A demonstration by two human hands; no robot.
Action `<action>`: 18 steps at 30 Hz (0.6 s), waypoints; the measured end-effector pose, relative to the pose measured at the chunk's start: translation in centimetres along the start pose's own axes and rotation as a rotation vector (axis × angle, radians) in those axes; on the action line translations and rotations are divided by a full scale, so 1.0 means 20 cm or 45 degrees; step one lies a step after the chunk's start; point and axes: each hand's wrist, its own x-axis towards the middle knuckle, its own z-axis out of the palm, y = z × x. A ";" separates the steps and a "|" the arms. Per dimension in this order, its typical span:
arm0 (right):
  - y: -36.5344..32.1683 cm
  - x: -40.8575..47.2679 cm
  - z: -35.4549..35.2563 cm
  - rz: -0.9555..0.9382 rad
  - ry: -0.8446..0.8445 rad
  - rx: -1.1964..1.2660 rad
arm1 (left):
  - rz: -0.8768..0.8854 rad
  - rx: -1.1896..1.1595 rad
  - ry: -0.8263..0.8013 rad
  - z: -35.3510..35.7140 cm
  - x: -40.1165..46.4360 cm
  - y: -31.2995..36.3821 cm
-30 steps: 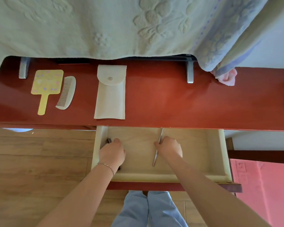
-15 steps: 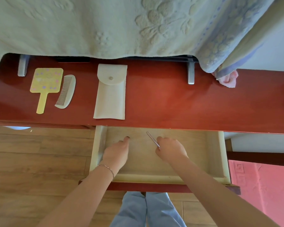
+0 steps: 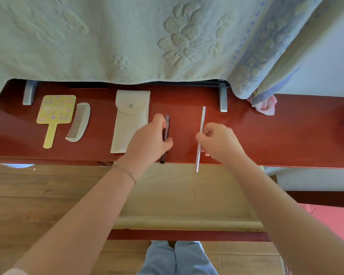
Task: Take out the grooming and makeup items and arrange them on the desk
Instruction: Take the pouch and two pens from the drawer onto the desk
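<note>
On the red desk (image 3: 286, 132) lie a yellow hand mirror (image 3: 55, 114), a white comb (image 3: 78, 122) and a white snap pouch (image 3: 130, 118). My left hand (image 3: 149, 139) is shut on a dark slim pencil (image 3: 167, 124), held over the desk just right of the pouch. My right hand (image 3: 218, 141) grips a thin silver stick (image 3: 201, 133) that points away from me, its near end past the desk's front edge. The open wooden drawer (image 3: 183, 197) lies below my forearms; the part I can see holds nothing.
A pale embossed towel (image 3: 127, 36) hangs over the desk's back and hides what is behind it. Two grey metal feet (image 3: 223, 100) stand at the back. A pink cloth (image 3: 265, 106) lies at the right. Wooden floor is to the left.
Both hands have come up out of the drawer and now hover over the desk, the left with the dark pencil, the right with the silver stick.
</note>
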 end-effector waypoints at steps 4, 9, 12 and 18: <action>-0.12 0.20 0.02 -0.020 0.028 -0.111 | -0.093 0.043 0.045 0.03 0.21 0.03; -0.11 0.35 0.07 0.081 -0.019 -0.193 | -0.144 0.154 0.008 0.08 0.35 0.01; -0.07 0.39 0.11 0.102 -0.071 -0.262 | -0.166 0.202 -0.042 0.11 0.37 -0.01; -0.06 0.42 0.18 -0.003 -0.059 -0.494 | -0.159 0.243 -0.052 0.13 0.40 -0.03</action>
